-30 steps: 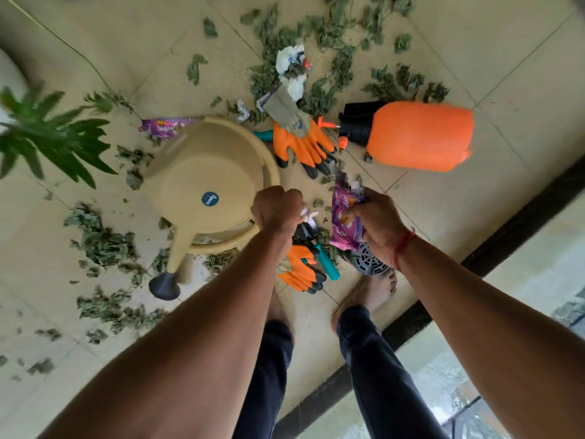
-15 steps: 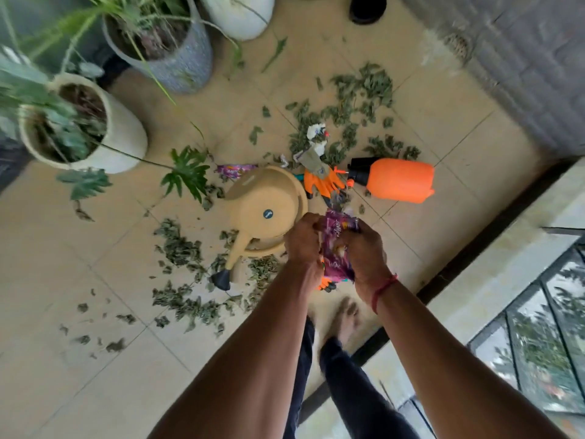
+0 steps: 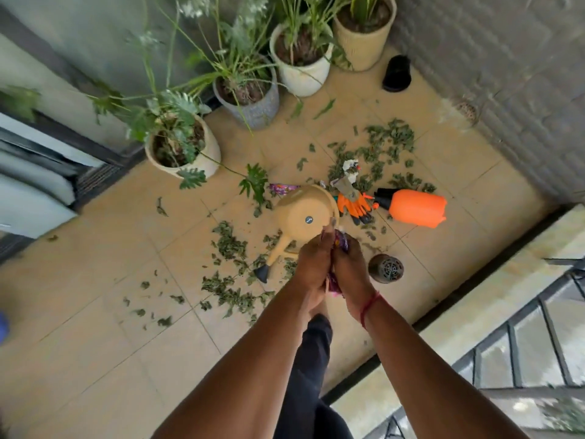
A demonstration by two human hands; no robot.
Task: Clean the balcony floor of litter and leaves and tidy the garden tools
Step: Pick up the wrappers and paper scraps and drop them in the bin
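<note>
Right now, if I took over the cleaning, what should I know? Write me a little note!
Left hand and right hand both grip a purple wrapper above the floor.
On the tiles: watering can tipped over, orange glove and orange sprayer lying beside it, second wrapper and white litter beyond it.
Done: one wrapper picked up.
Left: scattered leaves, the other litter, tidying the tools.

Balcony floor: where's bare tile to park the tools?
Bare: the wide lower-left tiles between the door sill and the leaf scatter; also the strip between the orange sprayer and grey wall. Crowded: around the watering can, gloves and the leaf pile behind them.
</note>
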